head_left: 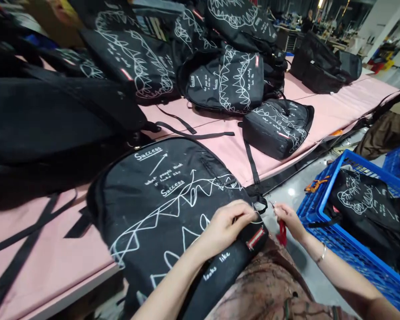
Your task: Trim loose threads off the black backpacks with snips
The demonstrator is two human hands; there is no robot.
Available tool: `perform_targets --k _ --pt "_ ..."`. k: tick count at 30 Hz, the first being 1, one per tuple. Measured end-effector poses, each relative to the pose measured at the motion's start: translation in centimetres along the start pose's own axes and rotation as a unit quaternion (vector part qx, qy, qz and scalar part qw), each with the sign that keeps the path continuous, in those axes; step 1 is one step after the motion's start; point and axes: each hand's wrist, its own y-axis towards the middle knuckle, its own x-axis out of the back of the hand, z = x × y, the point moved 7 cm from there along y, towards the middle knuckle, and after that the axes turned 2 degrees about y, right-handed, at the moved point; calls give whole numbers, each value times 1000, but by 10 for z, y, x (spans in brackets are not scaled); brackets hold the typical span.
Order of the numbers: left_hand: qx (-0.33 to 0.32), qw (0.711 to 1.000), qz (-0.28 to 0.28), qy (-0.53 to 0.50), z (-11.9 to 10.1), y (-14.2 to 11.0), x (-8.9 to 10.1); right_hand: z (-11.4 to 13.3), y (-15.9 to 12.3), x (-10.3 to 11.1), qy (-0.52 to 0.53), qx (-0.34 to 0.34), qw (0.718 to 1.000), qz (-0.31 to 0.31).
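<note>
A black backpack (160,200) printed with white scribbles and the word "Success" lies on the pink table (53,262) right before me, its lower edge hanging over my lap. My left hand (228,224) rests on its lower right corner, fingers pinched closed on something small near a strap loop. My right hand (288,220) hovers just off the bag's edge, closed around a red-handled tool, likely small thread snips (282,231). A thin bracelet circles my right wrist.
Several more black printed backpacks (230,80) are piled across the table's far side, one smaller (276,126) near the right edge. A blue plastic crate (350,249) at my right holds another bag. Loose black straps trail over the pink surface. Grey floor lies between table and crate.
</note>
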Motion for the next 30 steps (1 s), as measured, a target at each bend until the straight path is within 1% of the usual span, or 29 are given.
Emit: perform_targets --k 2,4,6,9,12,14,19,23,26,28,30 --pt "-29 996 33 72 -4 1 -18 -16 -36 5 34 -36 999 -8" --pt "-32 987 62 142 -1 5 -32 -24 -63 4 76 -64 995 -19" --pt "-29 975 92 198 2 10 -43 -25 -80 -1 116 -81 990 -30" --pt "-15 960 118 255 2 17 -55 -18 -94 -11 169 -98 980 -27" --pt "13 956 112 270 1 22 -60 -9 -100 -22 208 -106 972 -1" --pt "21 962 99 253 2 23 -61 -2 -101 -26 199 -100 975 9" --pt "23 975 80 204 4 23 -58 13 -98 -29 139 -65 988 -1" --pt "31 979 67 191 4 24 -56 26 -93 -30 38 -14 999 -18" --pt "35 981 61 183 3 24 -55 35 -88 -31 -29 3 999 -25" --pt "33 982 54 177 3 24 -55 40 -85 -31 -49 14 998 -25" --pt "37 985 39 161 4 25 -55 42 -82 -32 -42 26 999 -12"
